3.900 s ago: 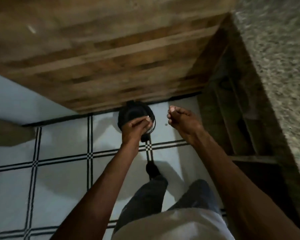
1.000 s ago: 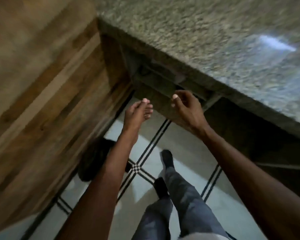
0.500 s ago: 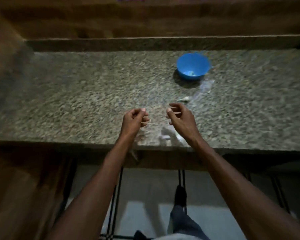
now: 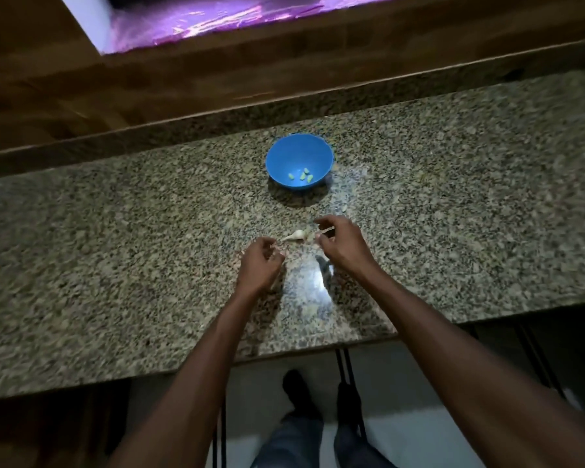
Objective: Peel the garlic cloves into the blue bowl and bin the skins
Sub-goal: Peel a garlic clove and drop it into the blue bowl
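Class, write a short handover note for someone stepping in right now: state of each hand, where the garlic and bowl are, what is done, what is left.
Left hand: loosely curled over the speckled granite counter, holding nothing visible.
Right hand: fingers curled, reaching toward the unpeeled white garlic clove; too blurred to tell whether it grips anything.
That clove lies on the counter between the hands.
Round blue plastic bowl stands beyond the hands and holds several peeled cloves.
Done: those cloves peeled.
Left: peel the remaining clove into the bowl and bin its skin. The bin is out of view.
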